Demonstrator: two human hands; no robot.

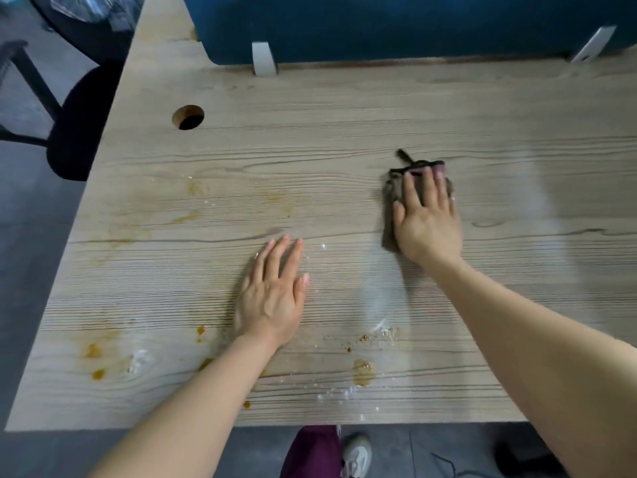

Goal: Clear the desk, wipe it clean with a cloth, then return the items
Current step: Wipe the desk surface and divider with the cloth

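On the desk (344, 132), right hand (427, 219) presses the cloth (393, 191) with straight fingers; left hand (272, 291) lies flat.

— What do we have in our way on the desk (344, 108)?

— Little that stands up. Our left hand (272, 291) lies flat near the front middle, and our right hand (425, 219) presses the cloth (396, 188) to its right, further back. Between the two there is bare wood to pass through.

— And at the back?

— The blue partition (413, 25) walls off the far edge, with two white brackets (263, 58) gripping it. The cable hole (188, 116) is sunk into the back left.

— The left side?

— Open wood bearing only flat orange stains (94, 350) and crumbs (379, 334). Beyond that edge stands a dark chair (79, 132).
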